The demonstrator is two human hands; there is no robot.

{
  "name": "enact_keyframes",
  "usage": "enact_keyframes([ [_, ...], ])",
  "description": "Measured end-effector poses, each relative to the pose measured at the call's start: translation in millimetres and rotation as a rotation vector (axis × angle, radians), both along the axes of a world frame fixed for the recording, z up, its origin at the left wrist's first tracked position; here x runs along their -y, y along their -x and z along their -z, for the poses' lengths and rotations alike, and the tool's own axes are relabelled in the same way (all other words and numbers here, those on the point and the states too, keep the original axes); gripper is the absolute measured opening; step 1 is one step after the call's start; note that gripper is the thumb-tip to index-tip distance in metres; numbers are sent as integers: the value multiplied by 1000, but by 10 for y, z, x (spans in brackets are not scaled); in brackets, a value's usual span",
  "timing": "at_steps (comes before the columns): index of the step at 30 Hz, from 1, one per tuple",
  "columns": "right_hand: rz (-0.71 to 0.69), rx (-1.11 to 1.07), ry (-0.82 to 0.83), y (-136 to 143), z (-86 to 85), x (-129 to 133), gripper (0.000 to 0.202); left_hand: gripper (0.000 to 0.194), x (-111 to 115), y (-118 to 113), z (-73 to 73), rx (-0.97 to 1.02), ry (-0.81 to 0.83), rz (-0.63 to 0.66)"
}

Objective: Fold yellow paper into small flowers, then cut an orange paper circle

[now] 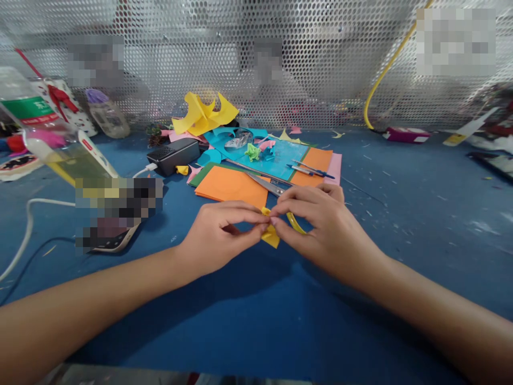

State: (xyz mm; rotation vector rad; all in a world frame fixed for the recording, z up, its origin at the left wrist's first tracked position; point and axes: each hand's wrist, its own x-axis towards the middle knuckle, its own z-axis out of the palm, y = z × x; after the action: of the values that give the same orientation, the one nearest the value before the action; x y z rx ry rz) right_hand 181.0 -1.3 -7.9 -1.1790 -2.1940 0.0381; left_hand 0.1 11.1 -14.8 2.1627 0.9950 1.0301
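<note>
One table [248,326] supports the work, left hand [218,235] and right hand [331,227] meeting near its middle, scissors [276,190] lying handily on the far side, fingertips pinching yellow paper [272,237] between them, likely to steady so small a piece.

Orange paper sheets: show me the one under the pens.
The right orange paper sheet, beside pink paper: blue-and-white pens cross it, while steel scissors overlap the left orange sheet.
</note>
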Motion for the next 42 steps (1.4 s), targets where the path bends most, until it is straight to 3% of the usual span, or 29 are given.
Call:
enact_keyframes([
  [5,-6,21,-9,12,1,11,11,6,-18,9,20,19,117,-79],
  [9,-36,40,9,33,12,40,14,14,-33,10,18,38,190,-68],
  [13,-39,44,2,46,22,42,13,10,-35,-3,32,-7,184,-47],
  [17,31,82,-24,48,28,35,8,26,-35,-8,80,-25,153,-81],
  [24,3,166,46,68,41,38,16,10,-28,10,88,-122,171,-47],
  [30,-38,170,43,74,76,50,18,14,-33,-16,82,-111,182,-37],
  [35,-71,33,95,51,36,8,11,23,-48,-19,103,-25,91,-48],
  [42,-97,-374,108,26,-43,33,11,21,-27,4,116,261,-238,-137],
])
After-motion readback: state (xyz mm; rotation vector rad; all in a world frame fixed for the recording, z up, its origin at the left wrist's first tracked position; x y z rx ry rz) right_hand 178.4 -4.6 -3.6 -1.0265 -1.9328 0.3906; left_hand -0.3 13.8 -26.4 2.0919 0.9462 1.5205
